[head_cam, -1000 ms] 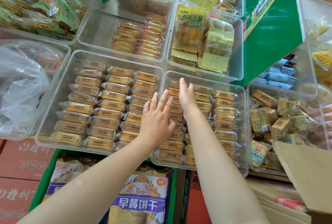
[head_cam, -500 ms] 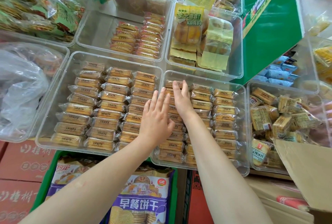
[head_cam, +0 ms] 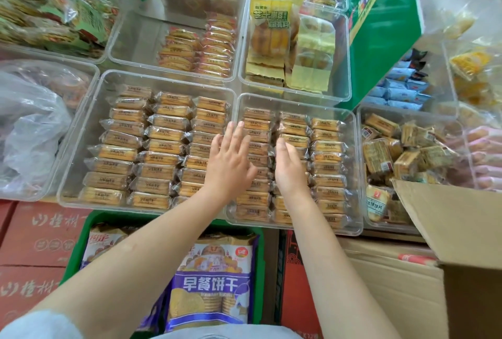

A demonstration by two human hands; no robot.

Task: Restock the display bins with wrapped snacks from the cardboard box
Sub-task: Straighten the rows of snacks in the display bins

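Wrapped snacks [head_cam: 324,148], golden-brown biscuit bars sealed in clear crinkled film with a dark line of print along each top, fill the clear display bin [head_cam: 355,170] in front of me in three tight columns running from near to far. My left hand [head_cam: 231,159] lies flat over the left column, fingers straight and spread, fingertips reaching toward the bin's left wall. My right hand [head_cam: 290,164] rests on the middle column with its fingers straight and pointed away from me, gripping nothing. Just to the left, a second clear bin [head_cam: 81,148] holds the same bars in three more columns, its far left corner bare. Beyond both, farther bins carry red-wrapped biscuits [head_cam: 201,47] and yellow-packed cakes [head_cam: 271,28]. A tall green carton [head_cam: 385,26] leans at the far right. To the right, a bin of darker, loosely heaped snack packs [head_cam: 394,154] sits behind the open flap of the cardboard box [head_cam: 461,230] at my near right. Near me, below the bins, a purple bag of breakfast biscuits [head_cam: 214,284] stands in a green crate [head_cam: 78,243].
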